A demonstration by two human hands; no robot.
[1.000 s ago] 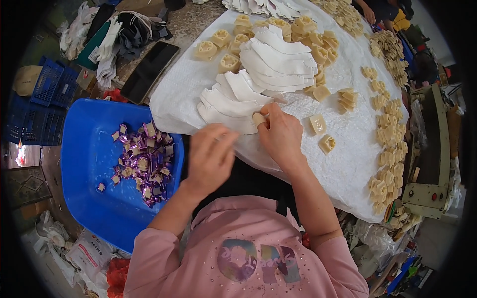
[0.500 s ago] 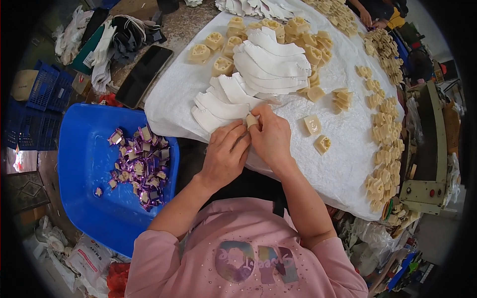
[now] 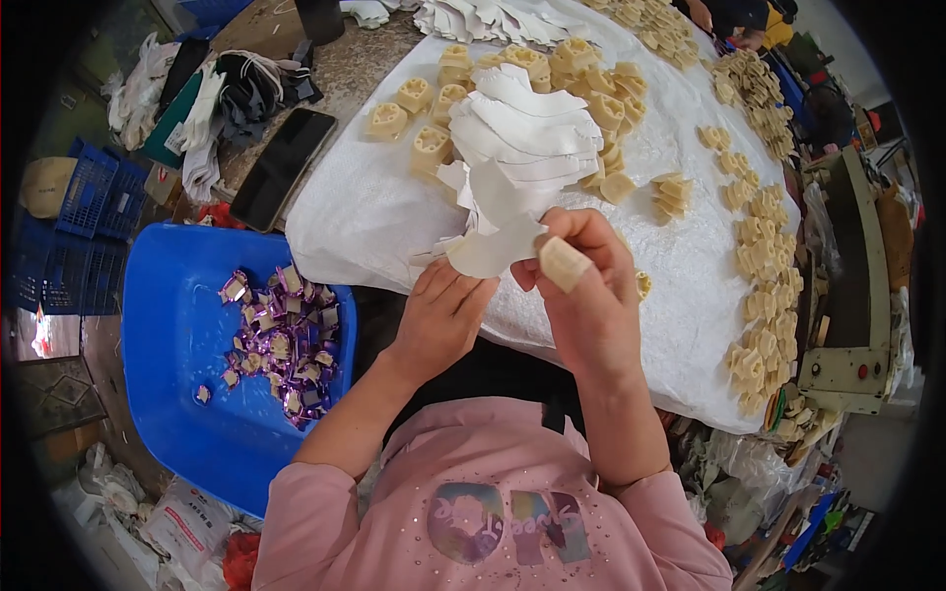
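A curved white sheet piece (image 3: 500,242) is raised over the near edge of the white-covered table. My right hand (image 3: 599,305) pinches its right end between the fingers. At that thumb is a squarish cream-coloured piece (image 3: 565,264); whether it covers the thumb or is held, I cannot make out. My left hand (image 3: 441,323) is closed at the sheet's lower edge, its fingertips partly hidden behind the sheet. Just beyond lies a fanned stack of similar white pieces (image 3: 527,133) with notched edges. Cream-coloured hollow moulded blocks (image 3: 431,146) surround the stack.
A blue tub (image 3: 177,325) at left holds purple-wrapped cream pieces (image 3: 281,345). A dark phone (image 3: 283,169) lies on the bench beyond it. More cream blocks (image 3: 764,286) line the table's right side, near a machine (image 3: 847,369). Another person's hand (image 3: 700,15) shows at far right.
My right hand has moved right and turned, lifting a white sheet piece toward me. My left hand has shifted slightly down. The view has shifted slightly.
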